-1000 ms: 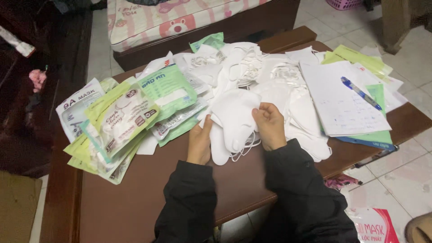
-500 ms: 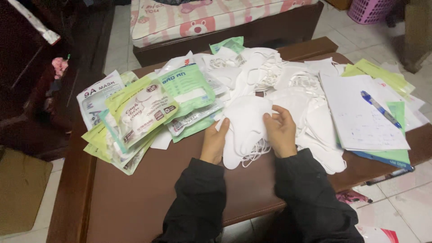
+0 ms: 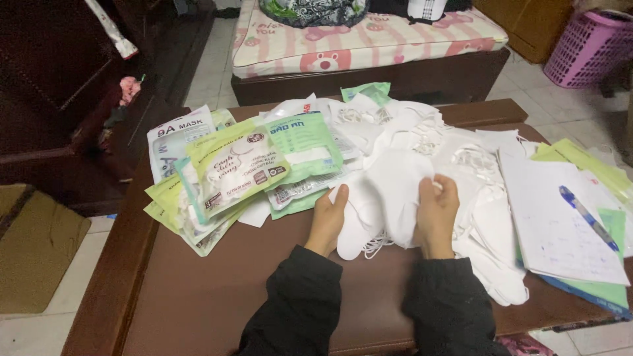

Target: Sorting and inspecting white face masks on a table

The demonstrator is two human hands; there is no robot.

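Gripping a small stack of white cloth face masks [image 3: 389, 198] at the near middle of the brown wooden table [image 3: 198, 303], the right hand [image 3: 436, 216] has its fingers curled shut over the stack's right edge, while the left hand [image 3: 328, 217] lies flat against the left edge, fingers extended, not closed. Green and white plastic mask packets [image 3: 244, 168] lie just left; a lined notebook [image 3: 554, 221] with a blue pen [image 3: 587, 216] sits right.

We were in a home room: a dark wooden table [image 3: 198, 290] stood near a cushioned bench [image 3: 369, 39], with a tiled floor [image 3: 567, 105] and a pink laundry basket [image 3: 587, 46] far right.
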